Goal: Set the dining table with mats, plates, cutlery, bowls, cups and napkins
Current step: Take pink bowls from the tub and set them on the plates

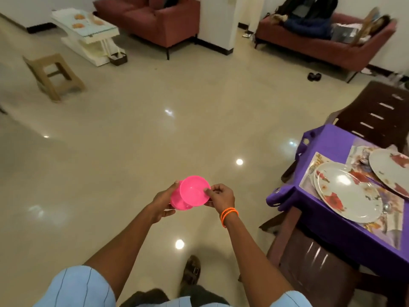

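Two pink plastic bowls are in front of me above the floor. My right hand (221, 194) pinches the rim of the nearer pink bowl (193, 190), which tilts toward me. My left hand (162, 201) grips the second pink bowl (178, 202) behind and below it; the two overlap. At the right stands the dining table (332, 229) with a purple cloth. On it lie floral mats (318, 160) with two white flowered plates (345, 191) (391, 167). A spoon (386, 208) shows beside the near plate.
A dark brown chair (380, 114) stands behind the table and another (309, 269) at its near side. Glossy tiled floor spreads ahead. A beige stool (53, 74) is far left, a white low table (88, 32) and two red sofas (155, 18) (321, 41) at the back.
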